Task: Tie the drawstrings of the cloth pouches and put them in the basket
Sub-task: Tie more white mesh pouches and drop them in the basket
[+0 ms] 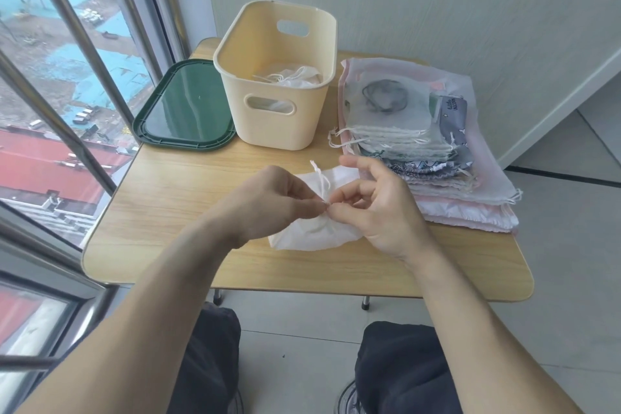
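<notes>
White pouch (pixel 312 239) on wooden table (pixel 168 212) beside window (pixel 50 77), cream basket (pixel 275 104) behind.

A white cloth pouch (pixel 316 235) lies flat on the near middle of the table, its white drawstring (pixel 322 180) rising from the gathered mouth. A cream basket (pixel 274 77) stands farther back, holding a white pouch (pixel 295 77). A stack of untied pouches (pixel 420 144) lies right of it.

Small white lettering, possibly "little unicorn", shows on a grey printed pouch (pixel 452 111) in the stack.
</notes>
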`<control>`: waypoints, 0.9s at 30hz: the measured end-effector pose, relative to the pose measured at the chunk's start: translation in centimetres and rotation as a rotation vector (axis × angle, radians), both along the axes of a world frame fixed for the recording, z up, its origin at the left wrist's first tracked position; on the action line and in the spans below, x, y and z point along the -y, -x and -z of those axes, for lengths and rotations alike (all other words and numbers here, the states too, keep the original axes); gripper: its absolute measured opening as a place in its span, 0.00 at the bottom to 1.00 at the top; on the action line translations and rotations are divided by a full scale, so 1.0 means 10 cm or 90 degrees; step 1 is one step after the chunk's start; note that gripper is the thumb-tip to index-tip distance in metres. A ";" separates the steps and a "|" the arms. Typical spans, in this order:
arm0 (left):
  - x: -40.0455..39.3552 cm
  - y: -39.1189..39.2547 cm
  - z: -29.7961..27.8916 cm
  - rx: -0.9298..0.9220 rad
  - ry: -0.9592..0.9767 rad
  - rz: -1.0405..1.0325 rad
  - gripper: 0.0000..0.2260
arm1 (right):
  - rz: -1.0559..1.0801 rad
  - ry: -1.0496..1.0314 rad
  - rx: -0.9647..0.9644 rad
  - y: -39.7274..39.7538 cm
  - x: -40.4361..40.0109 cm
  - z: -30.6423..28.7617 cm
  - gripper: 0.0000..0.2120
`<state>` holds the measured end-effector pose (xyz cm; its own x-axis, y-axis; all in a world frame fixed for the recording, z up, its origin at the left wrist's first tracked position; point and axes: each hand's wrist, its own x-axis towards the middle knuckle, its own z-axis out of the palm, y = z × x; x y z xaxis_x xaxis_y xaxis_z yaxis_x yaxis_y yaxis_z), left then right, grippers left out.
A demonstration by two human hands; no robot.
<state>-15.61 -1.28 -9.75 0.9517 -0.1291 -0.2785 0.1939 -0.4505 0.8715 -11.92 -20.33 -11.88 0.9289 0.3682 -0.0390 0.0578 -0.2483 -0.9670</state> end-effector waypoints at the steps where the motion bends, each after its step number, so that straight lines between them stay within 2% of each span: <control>1: -0.01 0.00 -0.01 -0.031 0.034 0.012 0.07 | -0.008 0.003 0.004 0.00 0.00 0.00 0.29; 4: -0.02 -0.01 0.02 -0.111 0.171 -0.006 0.10 | -0.014 0.002 0.059 0.02 0.00 -0.01 0.17; 6: -0.01 -0.02 0.02 -0.134 0.229 -0.040 0.09 | 0.003 0.009 0.135 0.04 0.00 0.00 0.09; 8: 0.01 -0.02 0.02 -0.144 0.264 -0.070 0.09 | 0.014 0.070 0.240 0.05 -0.01 0.03 0.04; 10: 0.02 -0.03 0.03 -0.147 0.289 -0.093 0.11 | 0.015 0.112 0.310 0.07 -0.01 0.05 0.04; 14: 0.05 -0.03 0.06 -0.139 0.310 -0.131 0.20 | 0.021 0.105 0.308 0.08 0.00 0.04 0.08; 18: 0.08 -0.02 0.07 -0.128 0.316 -0.134 0.18 | 0.075 0.097 0.284 0.08 -0.02 0.05 0.06; 21: 0.10 -0.02 0.07 -0.096 0.275 -0.155 0.13 | 0.086 0.100 0.283 0.08 -0.04 0.06 0.04; 24: 0.12 0.01 0.05 0.021 0.071 -0.151 0.07 | 0.038 0.154 0.257 0.07 -0.02 0.07 0.05; 27: 0.13 0.01 0.05 0.065 -0.034 -0.116 0.08 | -0.087 0.211 0.173 0.06 0.00 0.03 0.09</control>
